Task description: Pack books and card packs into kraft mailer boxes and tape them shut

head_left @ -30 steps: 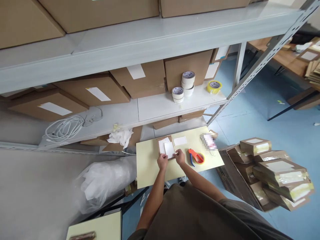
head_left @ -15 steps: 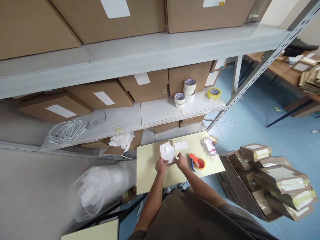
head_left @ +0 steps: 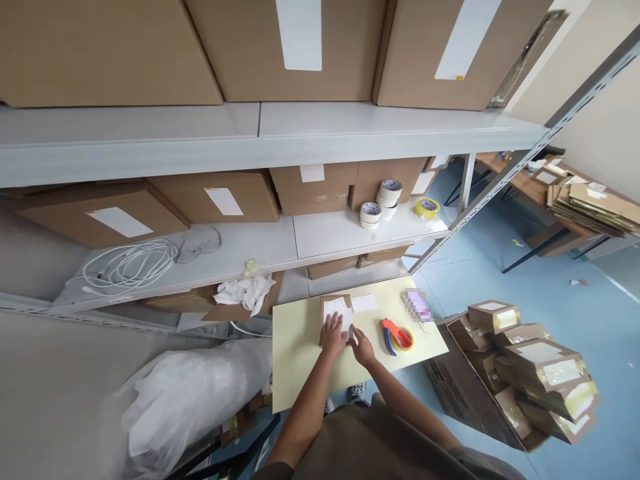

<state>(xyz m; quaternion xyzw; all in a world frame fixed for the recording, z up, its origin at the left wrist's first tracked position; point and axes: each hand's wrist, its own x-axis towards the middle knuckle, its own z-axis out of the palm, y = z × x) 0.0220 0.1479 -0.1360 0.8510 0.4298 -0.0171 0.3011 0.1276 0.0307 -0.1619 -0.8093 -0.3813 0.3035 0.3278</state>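
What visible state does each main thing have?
Left hand: spread on flat white rectangular paper
Right hand: curled at the paper's edge
Small brown cardboard box: paper on top
Red-blue plastic tape dispenser: lying unheld
White cable: loosely coiled
White tape rolls: stacked
Large brown cardboard carton: open, filled

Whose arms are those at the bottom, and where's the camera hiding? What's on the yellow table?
Those are a person's own arms; there's no robot here. The camera sits on that person's head, so you look forward and down at their bare hands. On the pale yellow table is a small cardboard box with white paper on top. The left hand is spread over the paper, and the right hand is at the box's right edge. Beside the box lies a white slip. Farther right are an orange and blue tape dispenser and a blurred-out object I can't make out.
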